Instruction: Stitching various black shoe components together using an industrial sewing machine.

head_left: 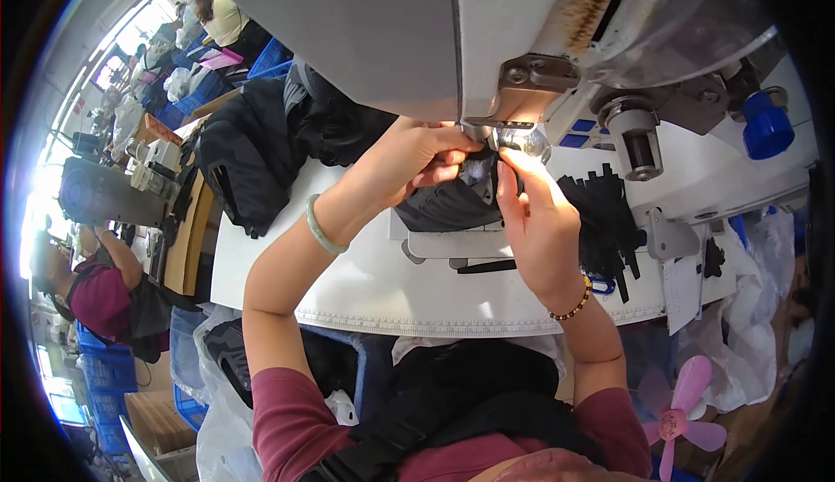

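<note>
**A:** What are the fingers doing?

**B:** Both hands meet under the head of a grey-white sewing machine point(487, 38). The left hand point(416, 156) has its fingers curled tight, pinching a dark piece of fabric point(452, 199) right at the needle area. The right hand point(532, 221) presses thumb and fingertips narrowly against the same piece from the other side.

**A:** Can you see the needle?

**B:** No. The fingers and a shiny metal part point(520, 140) cover it, and the fabric's shape is hard to make out; it is dark and bunched.

**A:** And further out?

**B:** A pale green bangle point(320, 228) sits on the left wrist, a beaded bracelet point(574, 305) on the right. The sleeves are maroon. Black fabric strips point(609, 221) lie just beside the right hand.

**A:** The surface?

**B:** A white table point(365, 286) with a ruler strip along its near edge. A heap of dark garments point(261, 147) lies at its far left corner.

**A:** The room?

**B:** A workshop. Another person in maroon point(100, 295) sits at the left, near blue crates point(104, 378). A small pink fan point(683, 417) sits at lower right. The fisheye rim cuts off the edges.
</note>
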A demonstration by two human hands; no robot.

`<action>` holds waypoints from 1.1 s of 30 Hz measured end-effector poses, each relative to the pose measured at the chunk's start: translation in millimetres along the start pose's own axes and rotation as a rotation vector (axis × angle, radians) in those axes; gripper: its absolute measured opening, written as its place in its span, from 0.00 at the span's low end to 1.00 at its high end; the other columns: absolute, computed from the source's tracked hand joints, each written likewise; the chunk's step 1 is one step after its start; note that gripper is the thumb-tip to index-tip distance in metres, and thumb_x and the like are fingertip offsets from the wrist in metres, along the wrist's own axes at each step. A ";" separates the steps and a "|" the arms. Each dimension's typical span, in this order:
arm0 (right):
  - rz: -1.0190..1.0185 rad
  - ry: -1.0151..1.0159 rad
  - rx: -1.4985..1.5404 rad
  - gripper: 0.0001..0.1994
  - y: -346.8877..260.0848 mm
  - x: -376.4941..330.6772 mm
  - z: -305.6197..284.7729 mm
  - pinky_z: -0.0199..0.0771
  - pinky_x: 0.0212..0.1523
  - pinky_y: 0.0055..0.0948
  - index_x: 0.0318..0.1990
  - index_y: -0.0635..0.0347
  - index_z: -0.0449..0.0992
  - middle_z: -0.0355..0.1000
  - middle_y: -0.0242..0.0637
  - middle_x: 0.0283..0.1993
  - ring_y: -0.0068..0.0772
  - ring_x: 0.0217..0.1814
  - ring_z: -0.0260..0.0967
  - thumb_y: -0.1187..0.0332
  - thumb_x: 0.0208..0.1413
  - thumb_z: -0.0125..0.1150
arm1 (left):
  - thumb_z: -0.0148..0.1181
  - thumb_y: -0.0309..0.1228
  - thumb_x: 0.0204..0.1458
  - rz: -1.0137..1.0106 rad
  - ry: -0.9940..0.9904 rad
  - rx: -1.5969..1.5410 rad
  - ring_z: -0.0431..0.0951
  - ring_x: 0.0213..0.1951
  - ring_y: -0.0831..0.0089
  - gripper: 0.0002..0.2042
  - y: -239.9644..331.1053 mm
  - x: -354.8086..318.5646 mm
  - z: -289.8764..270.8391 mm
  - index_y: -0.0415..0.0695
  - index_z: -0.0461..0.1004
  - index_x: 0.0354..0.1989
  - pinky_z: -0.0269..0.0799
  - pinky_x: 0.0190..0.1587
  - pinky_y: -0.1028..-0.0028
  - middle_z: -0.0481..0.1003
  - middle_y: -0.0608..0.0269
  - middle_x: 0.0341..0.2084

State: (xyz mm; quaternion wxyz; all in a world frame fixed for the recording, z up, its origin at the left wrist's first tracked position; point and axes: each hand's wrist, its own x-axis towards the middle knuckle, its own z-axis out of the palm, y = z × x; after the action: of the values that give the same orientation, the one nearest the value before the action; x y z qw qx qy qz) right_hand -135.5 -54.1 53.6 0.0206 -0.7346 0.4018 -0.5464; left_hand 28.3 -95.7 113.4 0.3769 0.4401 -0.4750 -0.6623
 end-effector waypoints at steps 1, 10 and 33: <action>0.035 0.004 0.041 0.10 2.8 -1.7 1.7 0.66 0.17 0.30 0.39 0.61 0.69 0.68 0.39 0.21 0.37 0.16 0.67 0.75 0.50 0.62 | 0.54 0.24 0.51 -0.012 0.040 -0.013 0.61 0.16 0.86 0.05 2.2 1.5 1.7 0.37 0.70 0.26 0.50 0.15 0.86 0.64 0.69 0.16; 0.120 -0.052 0.152 0.11 0.4 -3.5 -2.6 0.62 0.16 0.27 0.34 0.59 0.59 0.60 0.35 0.14 0.36 0.14 0.64 0.78 0.53 0.57 | 0.55 0.27 0.52 -0.024 -0.067 -0.031 0.61 0.16 0.86 0.06 4.5 3.2 -9.5 0.36 0.73 0.28 0.50 0.16 0.86 0.63 0.70 0.17; 0.058 -0.792 0.508 0.23 -37.0 21.4 -11.0 0.67 0.25 0.24 0.49 0.59 0.64 0.70 0.40 0.39 0.27 0.24 0.65 0.72 0.44 0.65 | 0.59 0.22 0.39 0.237 -0.249 0.936 0.68 0.29 0.79 0.22 -1.8 -107.6 -37.2 0.38 0.66 0.46 0.66 0.33 0.78 0.70 0.65 0.26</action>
State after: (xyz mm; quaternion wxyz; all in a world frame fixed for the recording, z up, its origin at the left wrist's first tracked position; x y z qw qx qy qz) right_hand -121.8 -37.8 92.2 0.3667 -0.8467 0.2368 -0.3042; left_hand 98.6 -7.6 129.9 0.1521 0.4227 -0.8095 -0.3780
